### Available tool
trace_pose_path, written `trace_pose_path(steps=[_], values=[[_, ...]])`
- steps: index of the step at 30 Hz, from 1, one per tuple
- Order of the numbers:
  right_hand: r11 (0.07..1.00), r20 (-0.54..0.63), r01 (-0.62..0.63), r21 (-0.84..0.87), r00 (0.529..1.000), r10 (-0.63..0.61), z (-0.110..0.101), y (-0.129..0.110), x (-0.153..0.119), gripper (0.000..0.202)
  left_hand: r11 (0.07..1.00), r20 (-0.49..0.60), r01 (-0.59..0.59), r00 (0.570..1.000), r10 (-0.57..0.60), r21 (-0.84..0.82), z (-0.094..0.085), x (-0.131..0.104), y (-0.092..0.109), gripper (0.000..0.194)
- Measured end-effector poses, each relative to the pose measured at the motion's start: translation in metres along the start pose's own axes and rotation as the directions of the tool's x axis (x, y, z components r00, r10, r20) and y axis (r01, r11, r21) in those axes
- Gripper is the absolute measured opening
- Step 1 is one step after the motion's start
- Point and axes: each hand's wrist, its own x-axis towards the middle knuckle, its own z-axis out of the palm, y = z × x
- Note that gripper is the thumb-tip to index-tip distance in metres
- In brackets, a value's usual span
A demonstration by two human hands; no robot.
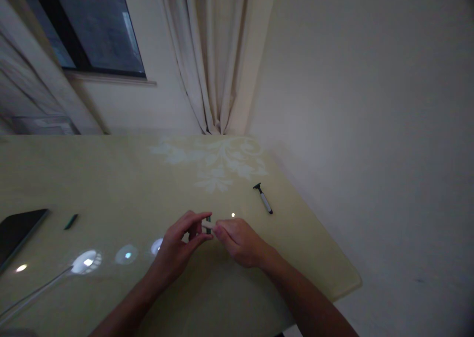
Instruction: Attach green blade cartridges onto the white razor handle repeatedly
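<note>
My left hand (187, 233) pinches a small dark-green razor cartridge (208, 225) upright between thumb and index fingertips. My right hand (237, 238) is closed around a pale, narrow stick-like thing (208, 225), whose end reaches across the cartridge toward my left palm; the rest of it is hidden in my fist. Beyond my right hand a razor (265, 200) with a grey and black handle lies on the table, its dark head pointing away. A small dark strip with a green edge (70, 222) lies far to the left.
The glossy yellowish table (122, 179) has a pale floral pattern and light reflections. A dark flat device (20, 231) lies at the left edge, with a pale cable (40, 288) nearer me. A wall (351, 130) runs along the right side; curtains (213, 56) hang behind.
</note>
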Motion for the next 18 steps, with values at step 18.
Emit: trace_pose_path(steps=[18], values=[[0.998, -0.031, -0.025, -0.063, 0.999, 0.023, 0.0041, 0.0018, 0.0015, 0.045, 0.999, -0.028, -0.017, 0.999, 0.018, 0.028, 0.0009, 0.0029, -0.0060, 0.035]])
